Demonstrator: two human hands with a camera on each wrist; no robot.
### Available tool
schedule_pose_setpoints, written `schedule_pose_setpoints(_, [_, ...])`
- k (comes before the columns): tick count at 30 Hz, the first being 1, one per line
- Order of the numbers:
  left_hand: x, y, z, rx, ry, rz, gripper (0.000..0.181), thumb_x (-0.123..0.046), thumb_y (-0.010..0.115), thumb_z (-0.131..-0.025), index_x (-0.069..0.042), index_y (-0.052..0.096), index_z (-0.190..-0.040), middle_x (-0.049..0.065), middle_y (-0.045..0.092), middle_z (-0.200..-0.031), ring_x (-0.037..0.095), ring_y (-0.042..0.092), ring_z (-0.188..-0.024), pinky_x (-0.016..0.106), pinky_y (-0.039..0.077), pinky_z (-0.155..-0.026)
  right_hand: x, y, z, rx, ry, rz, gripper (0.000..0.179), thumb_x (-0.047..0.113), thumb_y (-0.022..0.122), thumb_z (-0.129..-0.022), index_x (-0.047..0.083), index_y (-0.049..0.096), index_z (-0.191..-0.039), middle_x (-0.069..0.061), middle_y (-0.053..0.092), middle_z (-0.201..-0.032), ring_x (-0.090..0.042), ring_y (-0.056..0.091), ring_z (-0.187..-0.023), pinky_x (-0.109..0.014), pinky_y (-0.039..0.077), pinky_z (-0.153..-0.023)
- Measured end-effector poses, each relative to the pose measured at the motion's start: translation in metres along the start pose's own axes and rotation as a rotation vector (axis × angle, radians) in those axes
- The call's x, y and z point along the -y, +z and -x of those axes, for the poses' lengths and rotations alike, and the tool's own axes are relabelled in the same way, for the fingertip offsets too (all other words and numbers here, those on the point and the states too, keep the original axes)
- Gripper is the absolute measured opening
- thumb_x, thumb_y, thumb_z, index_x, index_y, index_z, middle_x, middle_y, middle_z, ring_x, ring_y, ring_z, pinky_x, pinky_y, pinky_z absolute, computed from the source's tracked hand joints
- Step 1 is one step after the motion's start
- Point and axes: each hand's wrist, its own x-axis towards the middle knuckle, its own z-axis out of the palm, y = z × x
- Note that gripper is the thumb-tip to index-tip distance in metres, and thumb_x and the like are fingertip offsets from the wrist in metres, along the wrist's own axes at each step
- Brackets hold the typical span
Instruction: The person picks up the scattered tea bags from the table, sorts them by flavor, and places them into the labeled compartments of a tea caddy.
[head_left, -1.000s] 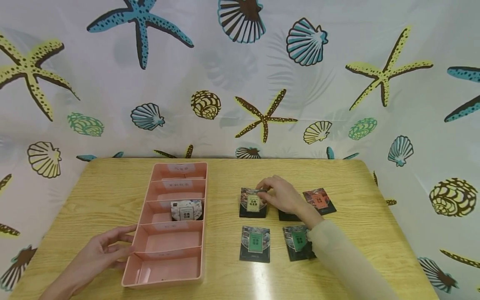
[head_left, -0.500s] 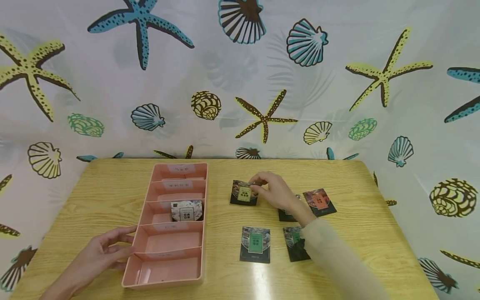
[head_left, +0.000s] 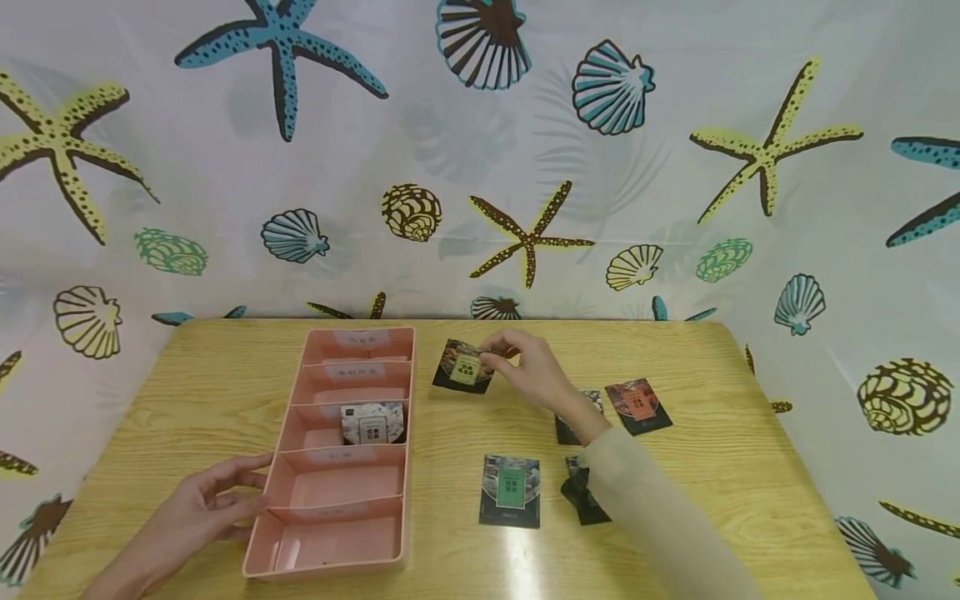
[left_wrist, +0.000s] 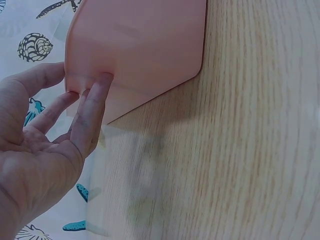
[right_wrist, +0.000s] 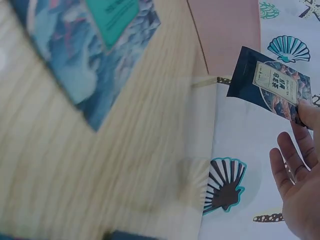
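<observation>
My right hand (head_left: 531, 371) pinches the edge of a dark tea sachet (head_left: 462, 367) with a yellow-green label, held just right of the pink divided box (head_left: 407, 508). In the right wrist view, thumb and finger grip one end of this tea sachet (right_wrist: 275, 82) while the other fingers stay free. My left hand (head_left: 206, 508) touches the box's left side. Up close in the left wrist view, the fingertips of that hand (left_wrist: 55, 135) rest against the outer wall of the box (left_wrist: 145, 45). A pale tea sachet (head_left: 373, 423) stands in the box's middle compartment.
On the wooden table (head_left: 450, 558) lie a green-labelled sachet (head_left: 511, 492), a red-labelled sachet (head_left: 639, 406) and two dark sachets partly hidden by the right arm, one dark sachet (head_left: 567, 429) behind the other. Behind the table hangs a sea-patterned cloth (head_left: 450, 133).
My right hand has lifted the yellow-green-labelled tea sachet from the table and carried it left and away from me, towards the box. The left hand and the box have stayed put.
</observation>
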Motion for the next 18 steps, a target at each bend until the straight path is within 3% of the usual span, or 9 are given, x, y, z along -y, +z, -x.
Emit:
schedule_pose_setpoints(4, [0.000,0.000,0.000,-0.007,-0.009,-0.010,0.038,-0.017,0.062,-0.108,-0.040,0.059,-0.139,-0.011,0.064,-0.118,0.006,0.074,-0.103,0.037,0.067,-0.084,0.007,0.005,-0.010,-0.022,-0.020,-0.025,0.013,0.020,0.068,-0.105,0.012,0.074,-0.113,-0.005,0.079,-0.097,-0.020,0.074,-0.092,-0.042,0.062,-0.090])
schedule_pose_setpoints(14, [0.003,-0.001,-0.001,0.012,0.035,-0.003,0.041,-0.014,0.060,-0.109,-0.044,0.058,-0.137,-0.014,0.066,-0.117,0.006,0.074,-0.104,0.036,0.067,-0.084,0.022,0.010,-0.035,-0.057,-0.091,-0.073,0.013,0.019,0.067,-0.105,0.010,0.073,-0.113,-0.008,0.077,-0.098,-0.022,0.073,-0.090,-0.043,0.062,-0.089])
schedule_pose_setpoints(18, [0.002,-0.002,-0.001,0.010,0.016,-0.001,0.040,-0.015,0.060,-0.109,-0.045,0.059,-0.136,-0.014,0.065,-0.117,0.006,0.074,-0.104,0.036,0.067,-0.084,0.029,0.009,-0.043,-0.065,-0.101,-0.090,0.014,0.019,0.067,-0.105,0.010,0.073,-0.114,-0.008,0.077,-0.099,-0.021,0.073,-0.089,-0.044,0.062,-0.088])
